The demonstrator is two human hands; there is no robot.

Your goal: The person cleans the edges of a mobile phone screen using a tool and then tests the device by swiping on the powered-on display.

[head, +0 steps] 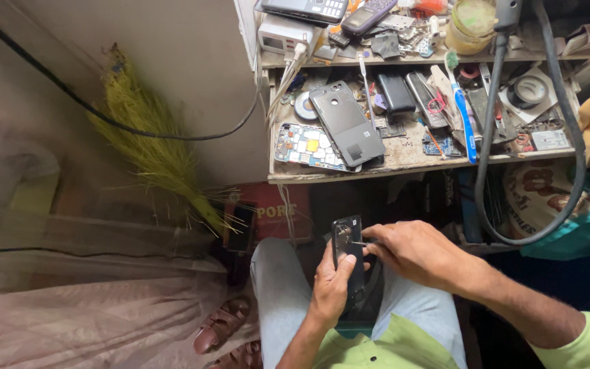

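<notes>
Head view, looking down past the knees. Just below the middle of the frame, the left hand [331,283] grips a dark opened smartphone [348,254] over the lap, its fingers [347,268] curled round the left edge and wrapping the lower half, so the handset stands nearly upright with its top end toward twelve o'clock. From three o'clock the right hand [414,251] comes in, its fingers [375,239] pressed together and pinching a thin metal tool [357,242] whose tip touches the exposed inside of the phone near its upper part. Whether the tool is tweezers or a small driver cannot be told.

At twelve o'clock from the hands sits a cluttered worktop [411,156]. On its left part lies a grey phone back cover [347,123], tilted and partly lying over a bare circuit board [306,145] with coloured components. Right of these lie a black phone body [396,91] and a blue-handled toothbrush [464,116], and at the right end a roll of tape [530,89]. A thick black cable [486,157] hangs from the top edge and loops down past the worktop's front at two o'clock from the hands. A shelf above carries a keypad phone [304,9] and a jar [471,24].

At ten o'clock from the hands a yellow-green broom [155,154] leans against the pale wall. At seven o'clock brown sandals [223,326] rest on the floor beside the grey trouser leg [278,294].
</notes>
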